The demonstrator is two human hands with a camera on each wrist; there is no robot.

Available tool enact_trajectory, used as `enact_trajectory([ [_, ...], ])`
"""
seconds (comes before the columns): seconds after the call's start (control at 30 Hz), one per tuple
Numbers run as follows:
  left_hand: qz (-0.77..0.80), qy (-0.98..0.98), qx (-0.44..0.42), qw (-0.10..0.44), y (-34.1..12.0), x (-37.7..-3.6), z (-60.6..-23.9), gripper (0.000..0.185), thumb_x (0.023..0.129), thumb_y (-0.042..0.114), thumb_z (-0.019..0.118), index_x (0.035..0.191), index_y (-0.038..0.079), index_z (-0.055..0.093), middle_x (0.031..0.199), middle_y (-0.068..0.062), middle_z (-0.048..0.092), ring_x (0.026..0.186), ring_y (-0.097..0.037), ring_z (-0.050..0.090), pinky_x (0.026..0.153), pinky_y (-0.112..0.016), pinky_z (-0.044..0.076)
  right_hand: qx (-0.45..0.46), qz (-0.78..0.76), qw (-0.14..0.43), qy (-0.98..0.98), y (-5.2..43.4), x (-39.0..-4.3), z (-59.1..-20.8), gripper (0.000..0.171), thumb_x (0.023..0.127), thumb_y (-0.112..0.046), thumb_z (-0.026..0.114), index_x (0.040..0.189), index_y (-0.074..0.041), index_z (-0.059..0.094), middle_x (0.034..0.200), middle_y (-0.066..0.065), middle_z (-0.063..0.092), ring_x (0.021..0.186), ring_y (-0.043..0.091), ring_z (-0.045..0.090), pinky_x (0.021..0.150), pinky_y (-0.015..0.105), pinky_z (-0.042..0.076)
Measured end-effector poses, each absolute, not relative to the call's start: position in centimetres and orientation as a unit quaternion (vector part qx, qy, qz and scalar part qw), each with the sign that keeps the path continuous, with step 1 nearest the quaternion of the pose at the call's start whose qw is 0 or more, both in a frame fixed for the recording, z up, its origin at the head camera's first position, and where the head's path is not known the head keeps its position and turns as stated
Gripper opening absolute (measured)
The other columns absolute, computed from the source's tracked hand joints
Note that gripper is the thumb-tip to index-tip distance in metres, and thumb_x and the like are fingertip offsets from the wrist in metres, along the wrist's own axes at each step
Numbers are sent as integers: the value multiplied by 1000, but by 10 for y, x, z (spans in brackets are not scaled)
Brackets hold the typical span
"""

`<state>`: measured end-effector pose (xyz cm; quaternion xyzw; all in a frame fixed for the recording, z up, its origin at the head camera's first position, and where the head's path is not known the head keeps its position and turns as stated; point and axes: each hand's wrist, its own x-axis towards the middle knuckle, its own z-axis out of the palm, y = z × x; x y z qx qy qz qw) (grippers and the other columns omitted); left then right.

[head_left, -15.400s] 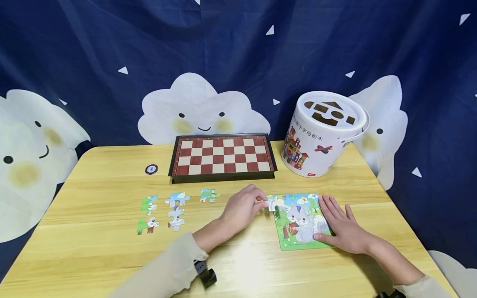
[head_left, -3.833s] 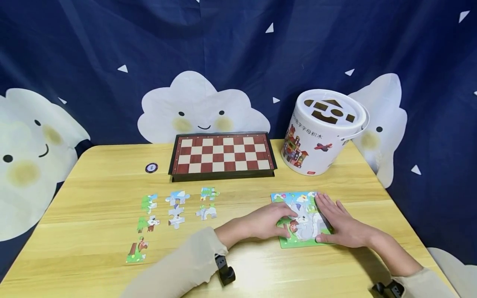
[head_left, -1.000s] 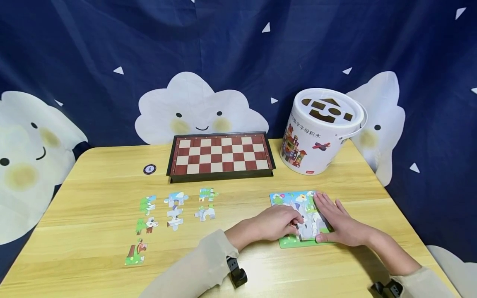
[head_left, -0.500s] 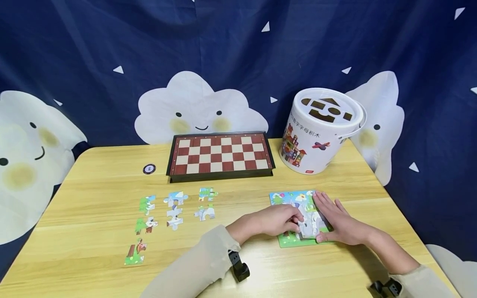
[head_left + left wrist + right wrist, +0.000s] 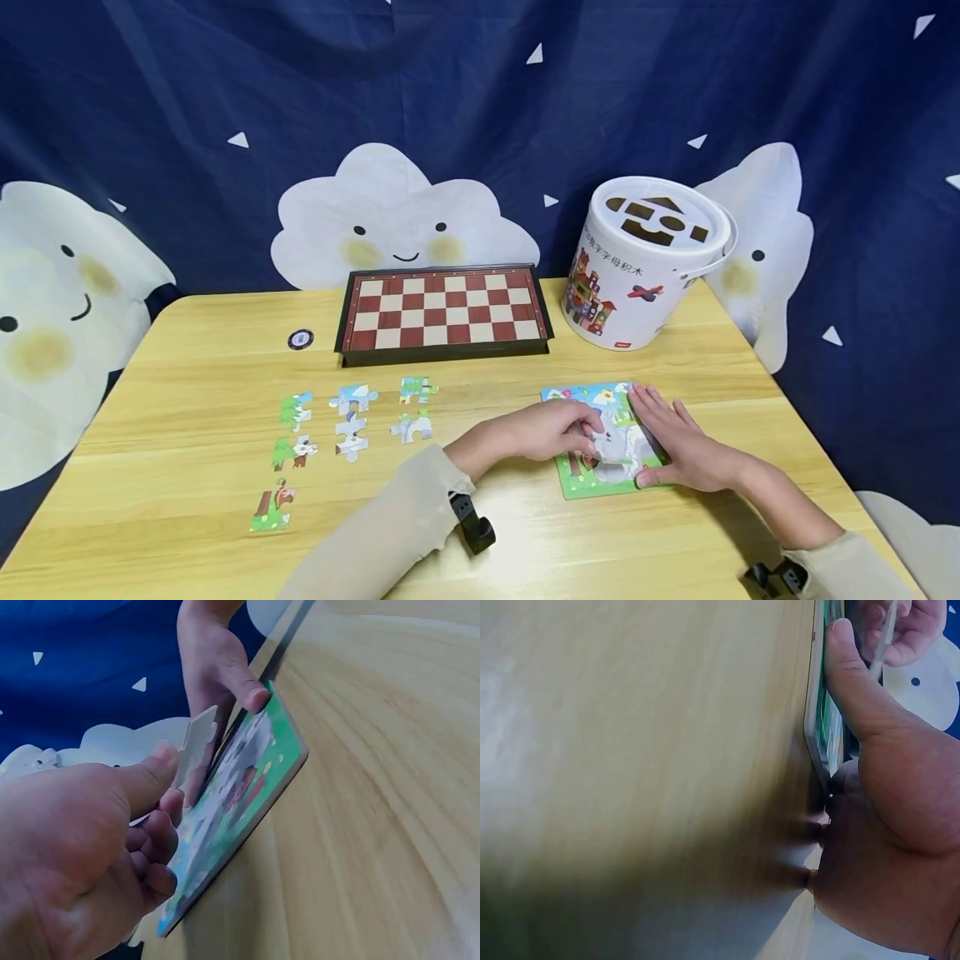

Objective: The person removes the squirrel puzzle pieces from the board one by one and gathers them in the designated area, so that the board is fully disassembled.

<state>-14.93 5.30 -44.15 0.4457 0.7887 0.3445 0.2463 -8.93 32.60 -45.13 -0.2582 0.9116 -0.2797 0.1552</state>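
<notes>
My left hand (image 5: 551, 429) pinches a grey jigsaw piece (image 5: 196, 742) between thumb and curled fingers. The left wrist view shows that piece tilted up, apart from the puzzle board (image 5: 576, 488) below it. On the board is a squirrel picture with a green lower border, partly covered by both hands. My right hand (image 5: 690, 454) lies along the board's right edge with straight fingers, its thumb (image 5: 847, 671) resting on the border. To the left, several loose pieces lie spaced out, among them a bench piece (image 5: 273, 508), a tree piece (image 5: 294, 452) and a grey piece (image 5: 412, 427).
A checkered game board (image 5: 450, 312) sits at the back of the wooden table (image 5: 187, 400). Right of it stands a white bucket (image 5: 637, 275) with a shape-hole lid. A small round chip (image 5: 301, 339) lies at the back left. A blue cloud-print curtain (image 5: 465, 83) hangs behind.
Over the longer span, a bench piece and a grey piece appeared among the loose ones. Within the last second my left hand lifted a grey piece off the board. The right hand stayed put.
</notes>
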Motion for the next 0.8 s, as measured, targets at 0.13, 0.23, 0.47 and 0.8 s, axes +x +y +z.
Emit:
enact_trajectory([
  [0.13, 331, 806, 447, 203, 41, -148, -435, 27, 102, 21, 63, 126, 8, 63, 122, 1, 66, 112, -5, 60, 114, -23, 33, -257, -281, 155, 911, 326, -89, -451, 111, 86, -43, 77, 160, 5, 8, 165, 32, 3, 152, 47, -4, 118, 61, -11],
  [0.23, 326, 814, 444, 183, 28, -144, -430, 26, 102, 22, 64, 125, 10, 64, 122, 0, 65, 109, -8, 58, 108, -22, 39, -258, -283, 154, 911, 326, -88, -451, 111, 86, -43, 77, 160, 5, 9, 164, 32, 3, 152, 47, -4, 119, 60, -12],
  [0.47, 339, 820, 430, 166, -11, -137, -423, 29, 99, 21, 67, 126, 10, 63, 117, -2, 64, 89, -4, 55, 84, -19, 49, -254, -281, 154, 913, 327, -88, -452, 112, 85, -44, 78, 159, 6, 10, 165, 32, 3, 152, 47, -4, 119, 59, -13],
  [0.8, 349, 838, 395, 138, -73, -129, -424, 30, 96, 17, 70, 125, 10, 64, 112, 2, 65, 90, -6, 56, 83, -24, 52, -247, -283, 158, 913, 326, -89, -451, 114, 85, -45, 78, 159, 6, 10, 165, 31, 2, 152, 47, -4, 118, 62, -11],
])
